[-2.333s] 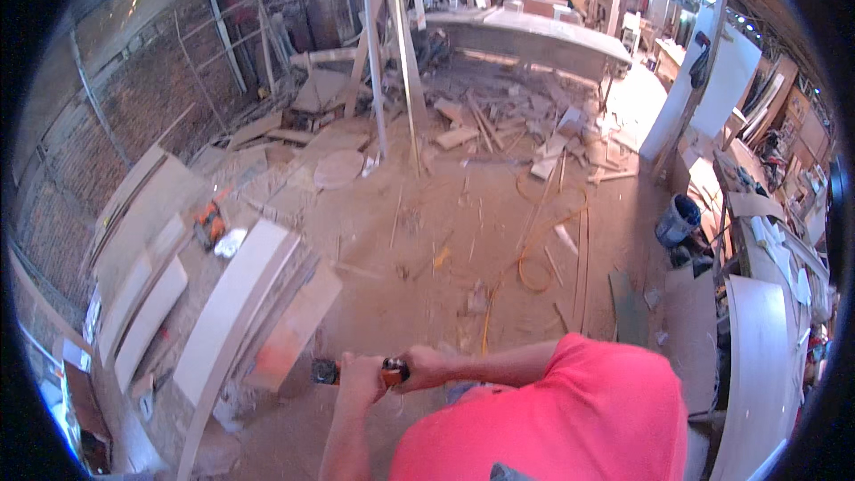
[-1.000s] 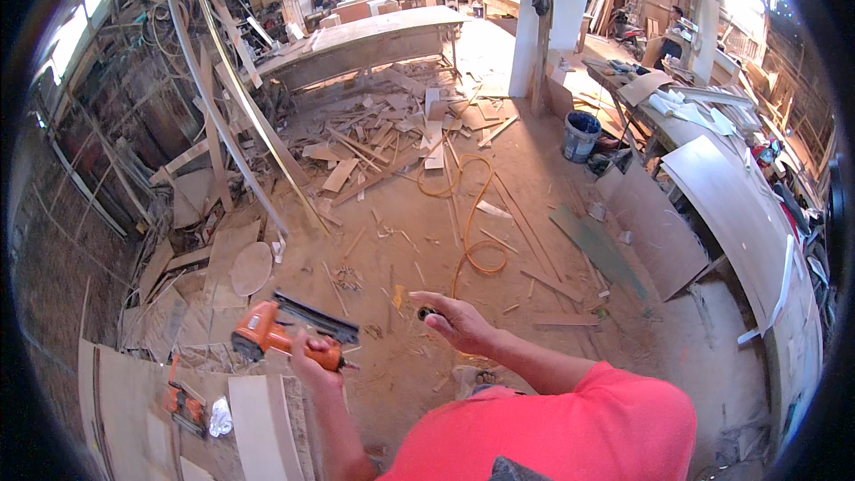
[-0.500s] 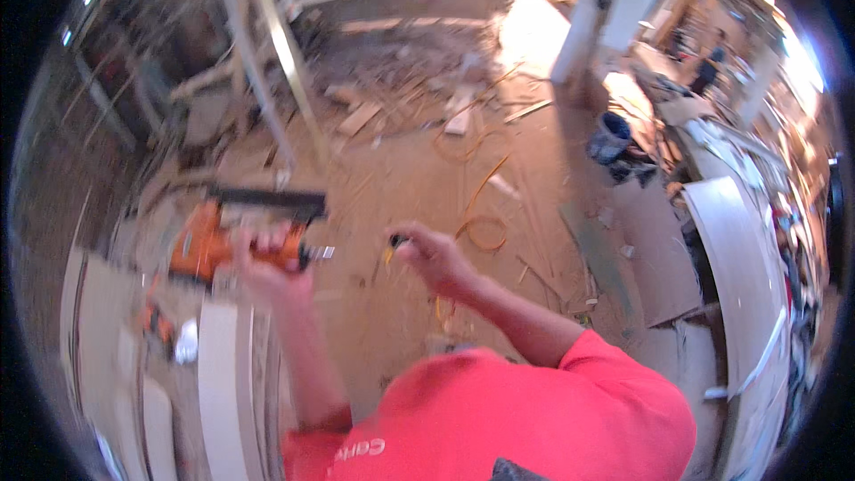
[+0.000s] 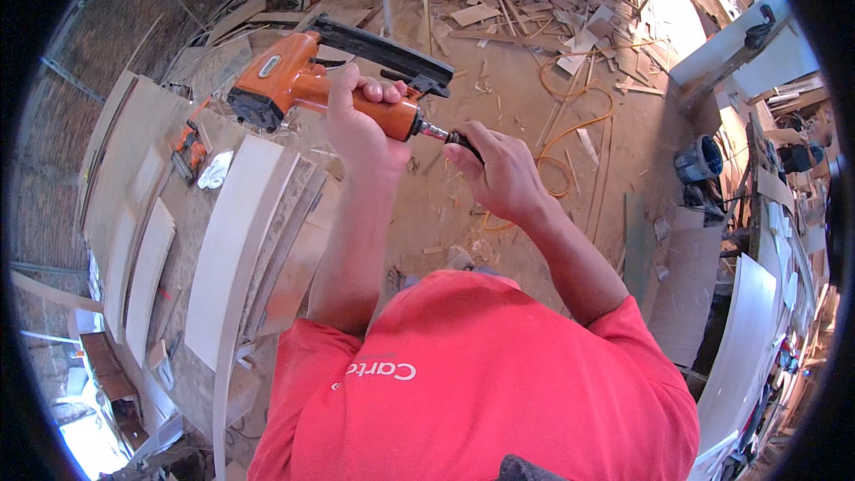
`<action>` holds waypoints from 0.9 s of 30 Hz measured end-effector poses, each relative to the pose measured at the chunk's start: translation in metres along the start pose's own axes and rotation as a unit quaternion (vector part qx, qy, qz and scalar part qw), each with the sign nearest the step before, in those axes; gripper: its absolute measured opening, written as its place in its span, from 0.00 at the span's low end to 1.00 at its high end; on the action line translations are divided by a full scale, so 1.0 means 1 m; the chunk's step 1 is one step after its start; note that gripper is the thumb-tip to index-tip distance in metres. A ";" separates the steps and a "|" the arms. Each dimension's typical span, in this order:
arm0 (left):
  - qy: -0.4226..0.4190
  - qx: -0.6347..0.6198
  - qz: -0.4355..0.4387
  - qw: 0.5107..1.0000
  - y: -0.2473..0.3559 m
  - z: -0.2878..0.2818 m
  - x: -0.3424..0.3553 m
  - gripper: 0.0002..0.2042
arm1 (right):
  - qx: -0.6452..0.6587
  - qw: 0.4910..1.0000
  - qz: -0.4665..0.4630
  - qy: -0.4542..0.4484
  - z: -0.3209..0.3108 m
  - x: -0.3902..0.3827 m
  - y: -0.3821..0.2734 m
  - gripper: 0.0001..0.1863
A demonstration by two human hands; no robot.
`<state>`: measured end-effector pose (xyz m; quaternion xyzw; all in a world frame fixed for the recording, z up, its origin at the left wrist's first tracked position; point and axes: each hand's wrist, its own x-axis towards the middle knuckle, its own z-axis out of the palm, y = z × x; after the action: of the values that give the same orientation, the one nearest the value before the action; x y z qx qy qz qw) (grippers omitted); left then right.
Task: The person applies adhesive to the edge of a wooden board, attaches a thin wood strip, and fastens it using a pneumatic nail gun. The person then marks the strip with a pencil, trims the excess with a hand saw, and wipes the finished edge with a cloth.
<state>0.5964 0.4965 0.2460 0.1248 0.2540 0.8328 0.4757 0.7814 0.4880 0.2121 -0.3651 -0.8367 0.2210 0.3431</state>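
Note:
My left hand (image 4: pixel 363 129) is wrapped round the handle of an orange pneumatic nail gun (image 4: pixel 283 71) with a long black magazine (image 4: pixel 383 52). The gun lies sideways in front of me, its metal air plug (image 4: pixel 433 131) pointing right. Pinched in my right hand (image 4: pixel 506 174) is a dark hose coupler (image 4: pixel 465 144), which meets the end of that plug. Whether it is locked on cannot be seen. Below the right hand, a yellow air hose (image 4: pixel 554 189) loops over the floor; its join to the coupler is hidden.
Long pale boards (image 4: pixel 233 249) stand stacked at left, with another orange tool (image 4: pixel 189 153) and a crumpled white bag (image 4: pixel 215 169) beside them. Wood scraps (image 4: pixel 588 36) litter the far floor. At right are a dark bucket (image 4: pixel 699 160) and a curved white panel (image 4: pixel 737 338).
Both hands have come up and together. The coupler in my right hand, apart from the nail gun before, now meets its air plug. The view has shifted as well.

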 end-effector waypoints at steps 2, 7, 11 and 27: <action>-0.009 0.004 0.009 1.000 0.001 -0.003 0.001 0.13 | -0.018 1.000 -0.007 -0.005 0.003 0.004 0.000 0.16; -0.007 0.016 0.017 1.000 -0.001 -0.003 -0.001 0.13 | -0.063 0.997 -0.044 0.000 0.007 0.009 -0.004 0.17; -0.016 0.010 0.011 1.000 -0.001 -0.004 -0.001 0.12 | -0.086 0.995 -0.059 -0.003 0.010 0.016 -0.006 0.19; 0.144 0.056 -0.085 0.984 -0.043 -0.073 0.013 0.16 | -0.115 0.990 0.078 -0.038 0.014 0.030 -0.002 0.20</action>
<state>0.5879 0.5036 0.1611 0.0074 0.3757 0.7830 0.4957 0.7553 0.5081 0.2159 -0.4571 -0.8381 0.1633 0.2489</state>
